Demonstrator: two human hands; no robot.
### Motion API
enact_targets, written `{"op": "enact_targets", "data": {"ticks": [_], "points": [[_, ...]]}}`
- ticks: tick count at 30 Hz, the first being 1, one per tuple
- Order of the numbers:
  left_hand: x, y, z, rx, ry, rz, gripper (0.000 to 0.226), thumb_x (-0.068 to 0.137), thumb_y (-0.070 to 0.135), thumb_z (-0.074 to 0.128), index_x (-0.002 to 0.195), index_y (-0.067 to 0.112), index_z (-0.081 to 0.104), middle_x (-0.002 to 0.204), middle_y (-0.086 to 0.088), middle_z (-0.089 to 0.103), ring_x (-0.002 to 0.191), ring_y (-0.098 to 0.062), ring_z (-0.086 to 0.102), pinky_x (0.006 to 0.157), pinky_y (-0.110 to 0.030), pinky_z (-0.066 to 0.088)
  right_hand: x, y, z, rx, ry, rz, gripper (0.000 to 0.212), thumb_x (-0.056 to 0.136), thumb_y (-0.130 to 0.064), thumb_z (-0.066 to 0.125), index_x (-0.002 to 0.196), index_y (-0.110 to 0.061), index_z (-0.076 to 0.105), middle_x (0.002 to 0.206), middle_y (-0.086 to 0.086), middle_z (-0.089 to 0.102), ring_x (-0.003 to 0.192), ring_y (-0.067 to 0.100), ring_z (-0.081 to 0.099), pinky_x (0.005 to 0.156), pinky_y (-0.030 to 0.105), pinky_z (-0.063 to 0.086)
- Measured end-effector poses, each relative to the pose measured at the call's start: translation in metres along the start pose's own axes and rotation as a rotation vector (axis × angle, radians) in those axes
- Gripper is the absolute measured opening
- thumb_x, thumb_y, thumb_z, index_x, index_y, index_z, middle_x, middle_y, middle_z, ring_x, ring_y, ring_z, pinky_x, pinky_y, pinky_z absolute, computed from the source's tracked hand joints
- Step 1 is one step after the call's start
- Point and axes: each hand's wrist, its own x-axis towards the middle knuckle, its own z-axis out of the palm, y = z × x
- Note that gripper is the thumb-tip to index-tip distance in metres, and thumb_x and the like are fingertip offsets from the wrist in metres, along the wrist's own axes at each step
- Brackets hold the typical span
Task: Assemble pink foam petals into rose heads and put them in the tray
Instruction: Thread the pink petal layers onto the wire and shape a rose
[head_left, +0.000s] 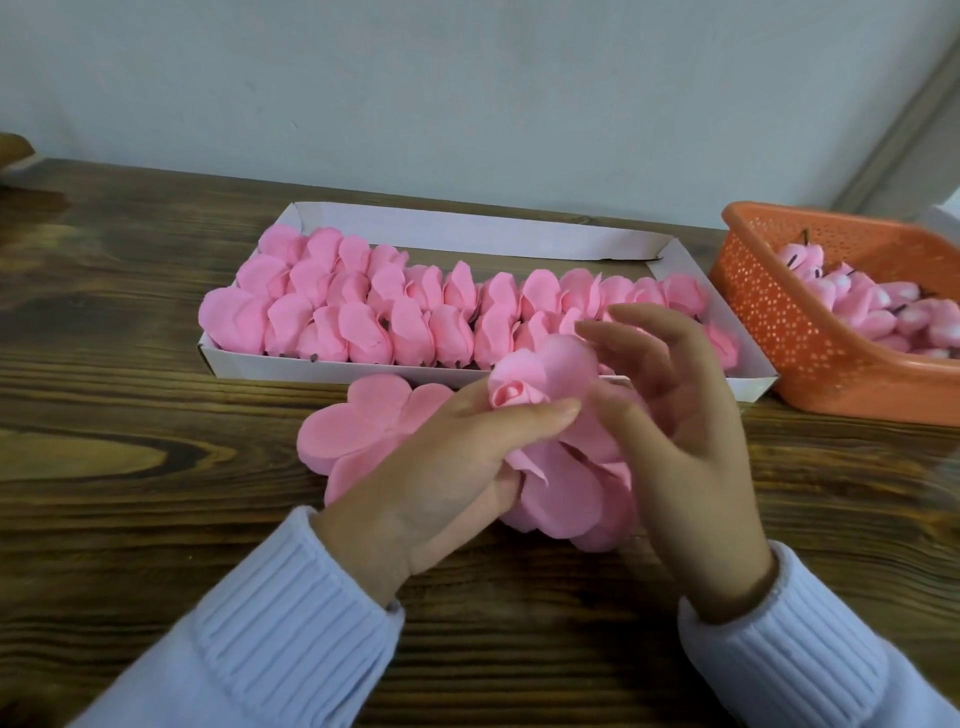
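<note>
My left hand (452, 467) grips a half-made pink rose head (524, 384) by its base, the small bud in the middle facing up. Beside it, my right hand (675, 415) hovers with fingers spread and relaxed, its thumb touching the rose's outer petal. Under both hands lies a stack of flat pink foam petal sheets (358, 431) on the table. Just behind stands the white cardboard tray (467, 228), holding several rows of finished pink rose heads (363, 312).
An orange perforated plastic basket (769, 301) with several pink buds (872, 306) sits at the right, touching the tray's corner. The wooden table (130, 467) runs back to a pale wall. A brown object pokes in at the far left edge.
</note>
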Motion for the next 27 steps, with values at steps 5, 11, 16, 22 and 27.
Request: {"op": "enact_targets", "data": {"ticks": [5, 11, 16, 22, 27], "points": [[-0.0025, 0.0005, 0.0001, 0.122, -0.030, -0.054, 0.022, 0.080, 0.017, 0.061, 0.094, 0.021, 0.077, 0.093, 0.002, 0.072, 0.103, -0.012, 0.065, 0.095, -0.031, 0.050, 0.0042, 0.0023, -0.0063, 0.087, 0.066, 0.254, 0.021, 0.079, -0.021, 0.065, 0.099, -0.021, 0.069, 0.088, -0.001, 0.074, 0.080, 0.010, 0.067, 0.068, 0.021, 0.053], [-0.0007, -0.0007, 0.0013, 0.029, 0.038, -0.048, 0.030, 0.080, 0.019, 0.060, 0.105, 0.006, 0.071, 0.104, -0.010, 0.071, 0.103, -0.018, 0.067, 0.097, -0.035, 0.049, 0.0029, 0.0053, -0.0069, 0.067, 0.109, 0.209, 0.012, 0.088, -0.006, 0.065, 0.081, -0.015, 0.069, 0.070, -0.004, 0.069, 0.063, 0.005, 0.061, 0.054, 0.017, 0.047], [-0.0002, 0.0016, 0.0022, 0.047, 0.043, -0.048, 0.036, 0.085, 0.020, 0.064, 0.118, 0.006, 0.063, 0.121, -0.014, 0.067, 0.115, -0.019, 0.063, 0.099, -0.032, 0.049, 0.0032, 0.0033, -0.0059, 0.005, 0.036, 0.086, 0.020, 0.088, -0.003, 0.064, 0.079, -0.021, 0.069, 0.074, -0.007, 0.069, 0.069, 0.004, 0.062, 0.061, 0.017, 0.048], [-0.0041, 0.0024, 0.0037, 0.449, 0.018, -0.042, 0.019, 0.094, 0.023, 0.057, 0.111, 0.026, 0.065, 0.114, -0.002, 0.070, 0.110, -0.012, 0.064, 0.093, -0.032, 0.053, 0.0026, -0.0004, -0.0040, -0.119, 0.001, -0.096, 0.025, 0.080, 0.000, 0.072, 0.085, -0.024, 0.067, 0.082, -0.013, 0.071, 0.077, 0.003, 0.067, 0.069, 0.014, 0.049], [-0.0067, 0.0050, 0.0065, 0.560, -0.076, -0.006, 0.030, 0.089, 0.023, 0.058, 0.119, 0.023, 0.059, 0.122, -0.017, 0.060, 0.121, -0.030, 0.054, 0.100, -0.049, 0.044, 0.0009, -0.0015, -0.0049, -0.108, 0.022, -0.106, 0.021, 0.077, -0.007, 0.074, 0.087, -0.023, 0.067, 0.079, -0.015, 0.072, 0.074, 0.001, 0.068, 0.067, 0.012, 0.048]]}}
